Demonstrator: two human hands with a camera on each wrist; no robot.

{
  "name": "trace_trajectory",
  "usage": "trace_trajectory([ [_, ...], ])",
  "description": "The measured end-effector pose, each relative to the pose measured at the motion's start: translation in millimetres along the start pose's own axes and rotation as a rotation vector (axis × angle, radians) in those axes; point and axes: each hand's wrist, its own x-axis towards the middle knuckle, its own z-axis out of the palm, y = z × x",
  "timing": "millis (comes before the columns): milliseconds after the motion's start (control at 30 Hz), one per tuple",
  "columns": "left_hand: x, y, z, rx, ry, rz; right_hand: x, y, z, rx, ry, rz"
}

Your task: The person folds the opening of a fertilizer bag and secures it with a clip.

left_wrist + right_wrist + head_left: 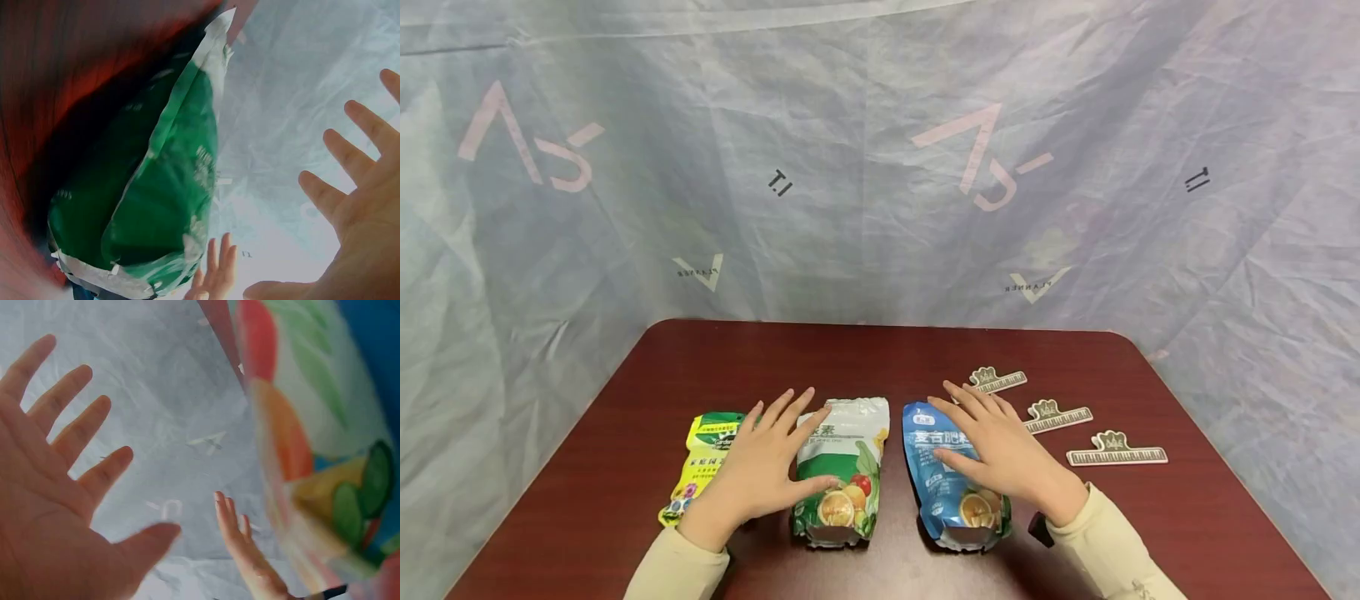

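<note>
My left hand (763,467) hovers palm down with spread fingers, overlapping a yellow and green pouch (703,458) and the edge of a white and green pouch (857,446) in the head view. My right hand (1000,446) is likewise spread, over a blue pouch (928,467) with fruit printed on it. Nothing is held in either hand. The left wrist view has the green back of a pouch (169,194) beside the splayed left fingers (359,156). In the right wrist view, a printed pouch (300,425) fills the right side, near the right fingers (81,431).
Three flat clips with piano-key bars lie on the right of the dark red table (730,358): a far clip (1000,381), a middle clip (1060,417) and a near clip (1116,452). A grey cloth (850,208) hangs behind the table and along its sides.
</note>
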Motion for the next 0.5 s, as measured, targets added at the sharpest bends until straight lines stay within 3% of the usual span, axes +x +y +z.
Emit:
trace_trajectory([
  [267, -5.0, -11.9, -5.7, -0.006, 0.028, -0.007, 16.7, -7.1, -3.9, -0.063, 0.056, -0.113],
  [500, -7.4, -15.1, -11.4, -0.037, 0.077, -0.02, 32.1, -19.1, -5.5, -0.104, 0.039, -0.196],
])
